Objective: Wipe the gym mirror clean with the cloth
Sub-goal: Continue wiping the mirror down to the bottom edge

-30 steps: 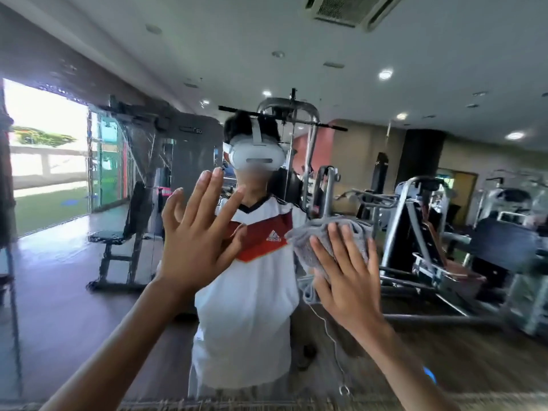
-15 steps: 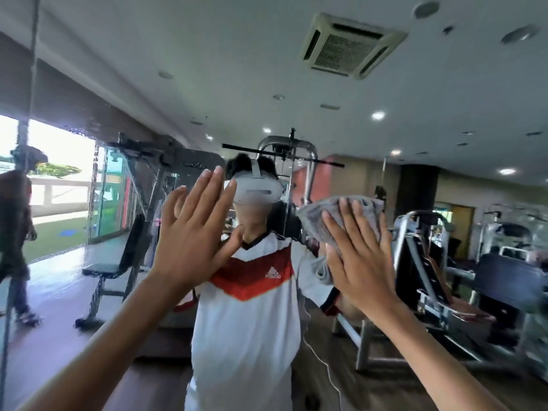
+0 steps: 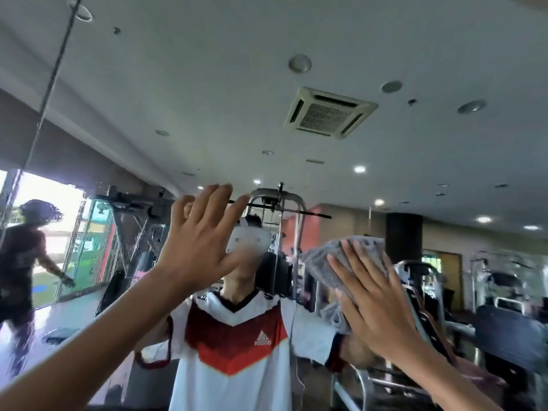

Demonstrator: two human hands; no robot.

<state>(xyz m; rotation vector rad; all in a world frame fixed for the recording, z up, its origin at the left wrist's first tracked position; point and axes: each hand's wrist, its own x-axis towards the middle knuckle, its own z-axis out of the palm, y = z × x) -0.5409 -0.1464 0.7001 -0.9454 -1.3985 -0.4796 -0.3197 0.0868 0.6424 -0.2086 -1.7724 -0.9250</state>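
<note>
Left hand splayed open at the wide glass wall mirror, flat right hand pressing crumpled grey cloth: overlapping, even strokes would serve best.

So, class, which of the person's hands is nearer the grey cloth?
Right. The right hand presses flat on the cloth against the mirror; the left hand is raised apart, to the cloth's left, holding nothing.

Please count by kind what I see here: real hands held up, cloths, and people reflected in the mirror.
Hands: 2, left hand and right hand
Cloths: 1, grey cloth
Reflected people: 2, person in white and red shirt, person in dark clothes
Total: 5
</note>
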